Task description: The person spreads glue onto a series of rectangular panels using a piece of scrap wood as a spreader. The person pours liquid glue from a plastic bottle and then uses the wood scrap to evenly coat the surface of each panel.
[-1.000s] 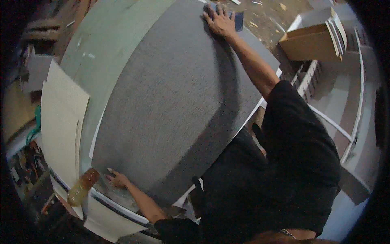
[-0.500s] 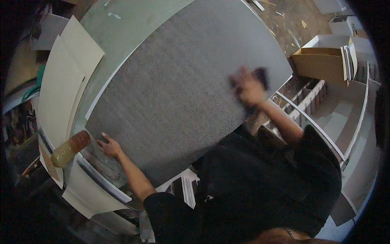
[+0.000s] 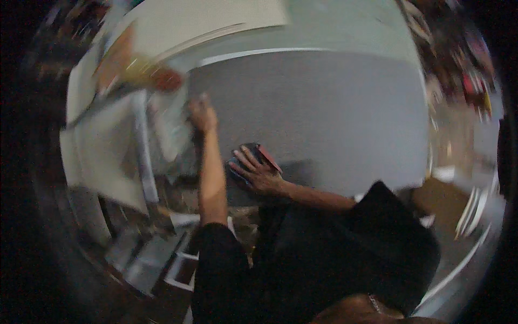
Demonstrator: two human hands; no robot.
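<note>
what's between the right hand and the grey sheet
A dark, red-edged pad: in the head view, it sits under the right hand, over the grey sheet.

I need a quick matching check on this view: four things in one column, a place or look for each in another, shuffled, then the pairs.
Things:
1. Left hand
2. Right hand
3. Bottle
4. Brown box

Places or looks:
A. Over a reddish-edged dark pad
B. Beyond the grey panel, off its right end
C. At the panel's left end
D. Yellowish, one end reddish-brown

Pairs: 1-C, 2-A, 3-D, 4-B
</note>
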